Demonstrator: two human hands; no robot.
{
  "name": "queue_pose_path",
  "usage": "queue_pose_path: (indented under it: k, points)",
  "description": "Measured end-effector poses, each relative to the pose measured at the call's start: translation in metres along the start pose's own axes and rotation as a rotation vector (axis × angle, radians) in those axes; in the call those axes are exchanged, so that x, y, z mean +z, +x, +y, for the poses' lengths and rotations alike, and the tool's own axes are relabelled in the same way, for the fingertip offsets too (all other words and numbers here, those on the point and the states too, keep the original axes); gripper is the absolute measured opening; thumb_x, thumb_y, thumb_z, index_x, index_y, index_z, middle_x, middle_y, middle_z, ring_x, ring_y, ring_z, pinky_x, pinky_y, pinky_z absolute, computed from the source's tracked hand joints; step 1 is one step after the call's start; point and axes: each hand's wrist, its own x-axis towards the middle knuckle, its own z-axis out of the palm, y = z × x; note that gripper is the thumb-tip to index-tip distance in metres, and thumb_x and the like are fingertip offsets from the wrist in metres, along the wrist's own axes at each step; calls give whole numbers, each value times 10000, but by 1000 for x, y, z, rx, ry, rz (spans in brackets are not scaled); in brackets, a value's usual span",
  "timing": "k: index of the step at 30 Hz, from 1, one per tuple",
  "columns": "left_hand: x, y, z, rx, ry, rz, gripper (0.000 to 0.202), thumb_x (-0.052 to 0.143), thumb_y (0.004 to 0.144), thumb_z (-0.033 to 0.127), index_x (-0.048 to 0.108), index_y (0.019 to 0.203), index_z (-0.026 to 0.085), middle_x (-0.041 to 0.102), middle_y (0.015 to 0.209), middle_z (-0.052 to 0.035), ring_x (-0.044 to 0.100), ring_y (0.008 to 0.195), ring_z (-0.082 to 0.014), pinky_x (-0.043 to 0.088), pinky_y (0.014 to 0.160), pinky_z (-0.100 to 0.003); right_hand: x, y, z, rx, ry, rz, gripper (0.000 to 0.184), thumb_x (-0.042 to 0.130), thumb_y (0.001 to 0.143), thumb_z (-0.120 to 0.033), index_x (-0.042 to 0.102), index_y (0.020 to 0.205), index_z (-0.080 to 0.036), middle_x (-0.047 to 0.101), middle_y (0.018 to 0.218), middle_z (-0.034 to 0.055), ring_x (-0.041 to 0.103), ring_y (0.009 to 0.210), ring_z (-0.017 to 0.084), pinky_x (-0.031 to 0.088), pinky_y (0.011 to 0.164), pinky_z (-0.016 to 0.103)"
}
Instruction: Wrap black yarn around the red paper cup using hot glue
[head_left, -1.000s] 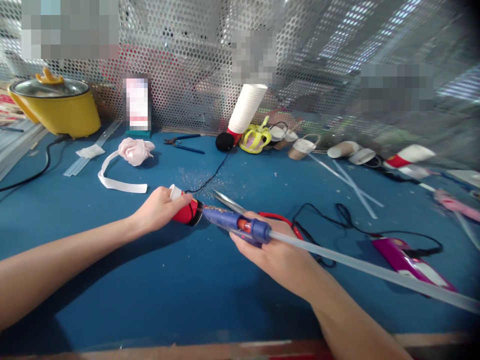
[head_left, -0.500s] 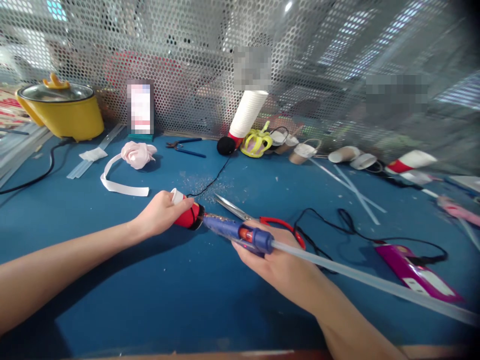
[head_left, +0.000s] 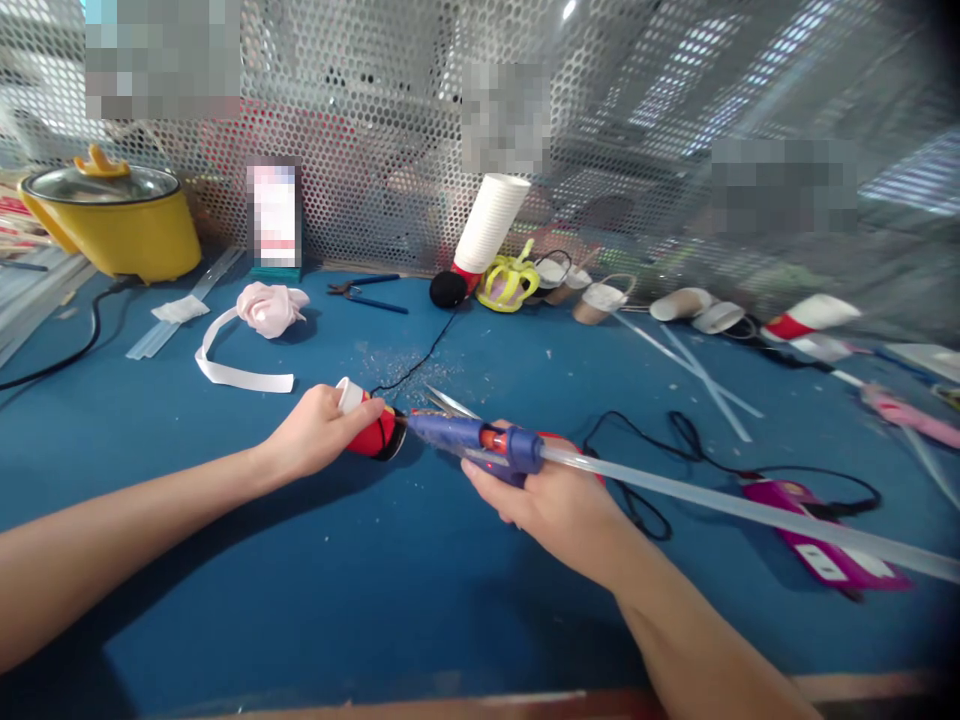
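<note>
At the round red cup (head_left: pixel 364 438) tapers a plastic glue gun (head_left: pixel 451 433).

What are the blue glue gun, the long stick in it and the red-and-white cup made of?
Blue glue gun: probably hard plastic, judging by its smooth moulded body.
Long stick: likely hot-melt glue, cloudy and see-through with a slight sheen.
Red-and-white cup: perhaps paper, given its thin white rim; the red covering could be paper or felt.
</note>
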Motion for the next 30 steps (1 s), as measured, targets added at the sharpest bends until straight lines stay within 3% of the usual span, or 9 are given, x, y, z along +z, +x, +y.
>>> queue_pose_path:
  k: [3,9,16,25,30]
  points:
    - [0,-1,0,-3,-1,-8,423,430,739,523,370,505,175,296,501,47,249,483,-80,198,429,-224,1,1,0,18,-2,18,114,500,759,-308,583,758,-230,616,604,-7,581,580,162,454,539,259]
    - [1,-3,0,11,-47,-8,415,457,731,502,396,491,169,311,495,44,258,473,-78,204,423,-219,3,4,0,95,-48,16,209,515,749,-324,514,572,-212,491,386,-42,514,398,129,395,427,237]
    - [1,-3,0,8,-34,-2,415,456,728,511,393,496,172,314,486,50,269,466,-79,215,427,-217,3,10,-1,164,65,-35,177,517,747,-287,501,587,-212,474,379,-59,462,331,96,371,384,214]
    - [0,-1,-2,5,-22,0,422,446,737,519,381,503,174,302,500,49,261,479,-80,207,431,-221,-1,-1,-1,155,20,-42,160,507,764,-333,523,665,-209,501,416,-52,511,383,118,395,419,230]
    - [1,1,-2,-12,-29,11,411,450,727,517,399,513,170,310,506,48,271,486,-81,217,439,-221,3,-3,4,6,-118,22,138,523,748,-313,559,651,-223,557,499,-20,517,429,131,416,468,257]
